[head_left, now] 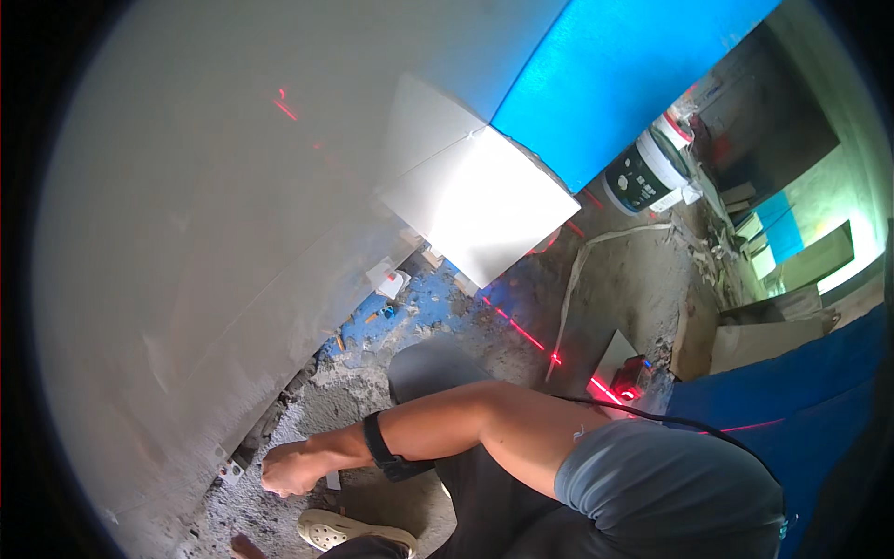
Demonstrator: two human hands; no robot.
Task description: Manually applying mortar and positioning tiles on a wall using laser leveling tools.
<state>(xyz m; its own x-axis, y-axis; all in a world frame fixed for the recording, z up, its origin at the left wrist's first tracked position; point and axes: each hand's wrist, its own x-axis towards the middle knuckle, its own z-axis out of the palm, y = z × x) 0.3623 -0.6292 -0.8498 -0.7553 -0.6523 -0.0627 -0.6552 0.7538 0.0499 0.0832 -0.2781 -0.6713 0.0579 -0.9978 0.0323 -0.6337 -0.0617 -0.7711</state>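
My right arm reaches across to the lower left, with a black band near the wrist. My right hand is curled low over the rough concrete floor, near the foot of the grey wall; what its fingers hold is hidden. At the bottom edge a small part of my left hand shows, too little to read its fingers. A beige perforated clog is just below my right hand. Small scraps and spacers lie along the wall's base, below the white wall tiles.
A red-beam laser level sits on a tile at the right. Behind are buckets, a pale strap or hose, cardboard and a passage. A blue-coated panel is above the white tiles; more blue surface is at right.
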